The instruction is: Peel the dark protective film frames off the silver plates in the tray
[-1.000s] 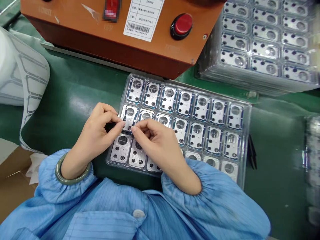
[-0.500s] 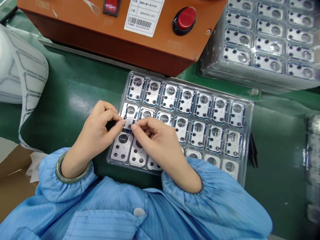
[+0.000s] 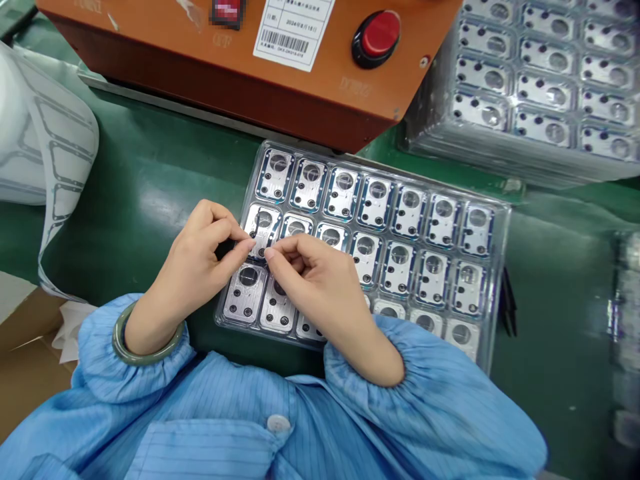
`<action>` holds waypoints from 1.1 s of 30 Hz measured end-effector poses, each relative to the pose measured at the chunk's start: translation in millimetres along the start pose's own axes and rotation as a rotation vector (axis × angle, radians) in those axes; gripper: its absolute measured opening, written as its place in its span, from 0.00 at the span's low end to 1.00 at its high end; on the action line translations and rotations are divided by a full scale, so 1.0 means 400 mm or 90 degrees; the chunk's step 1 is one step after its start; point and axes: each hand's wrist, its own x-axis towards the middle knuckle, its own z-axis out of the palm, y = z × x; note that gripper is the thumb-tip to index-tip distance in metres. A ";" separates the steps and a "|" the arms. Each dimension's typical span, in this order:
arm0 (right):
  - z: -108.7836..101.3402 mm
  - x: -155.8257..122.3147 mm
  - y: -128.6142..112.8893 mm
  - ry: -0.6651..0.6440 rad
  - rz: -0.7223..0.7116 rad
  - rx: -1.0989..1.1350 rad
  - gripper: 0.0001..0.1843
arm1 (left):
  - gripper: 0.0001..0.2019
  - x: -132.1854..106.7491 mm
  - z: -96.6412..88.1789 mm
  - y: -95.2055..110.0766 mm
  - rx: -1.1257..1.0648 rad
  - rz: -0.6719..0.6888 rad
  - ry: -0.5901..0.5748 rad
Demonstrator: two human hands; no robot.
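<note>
Duly noted silver plate (image 3: 263, 233) by left edge of tray (image 3: 494, 287), lengthwise away from equally near left hand (image 3: 195, 260) and right hand (image 3: 320, 280), with pinched fingertips (image 3: 243, 247), contents indeterminable.

A clear plastic tray (image 3: 494, 280) is laid flat on the green desk (image 3: 555, 320), slightly slanted. Silver rectangular plates (image 3: 377, 200) are seated in its pockets in three rows, the lower two partly hidden. Each is marked with a large circle and small dark round spots. Blue-edged borders are seen on the top row; at bottom left, a plain-edged plate (image 3: 244, 293) is seated.
</note>
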 end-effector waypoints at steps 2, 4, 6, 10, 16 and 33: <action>0.000 -0.001 -0.001 0.002 0.000 -0.001 0.07 | 0.02 0.000 0.000 -0.001 0.002 -0.001 0.001; 0.000 0.000 0.000 0.005 0.000 -0.003 0.07 | 0.02 0.000 0.000 -0.001 0.003 -0.003 0.003; 0.000 0.000 0.000 0.006 0.002 0.000 0.07 | 0.02 0.000 0.001 -0.002 0.001 -0.004 0.006; 0.000 0.001 0.000 0.011 0.000 0.002 0.06 | 0.02 0.000 0.002 -0.003 -0.002 -0.003 0.007; 0.000 0.000 -0.001 0.018 -0.018 -0.015 0.07 | 0.02 -0.001 0.001 -0.003 -0.008 -0.004 0.013; 0.001 0.000 0.008 0.020 -0.045 -0.063 0.05 | 0.02 -0.001 0.002 0.001 -0.022 -0.012 0.012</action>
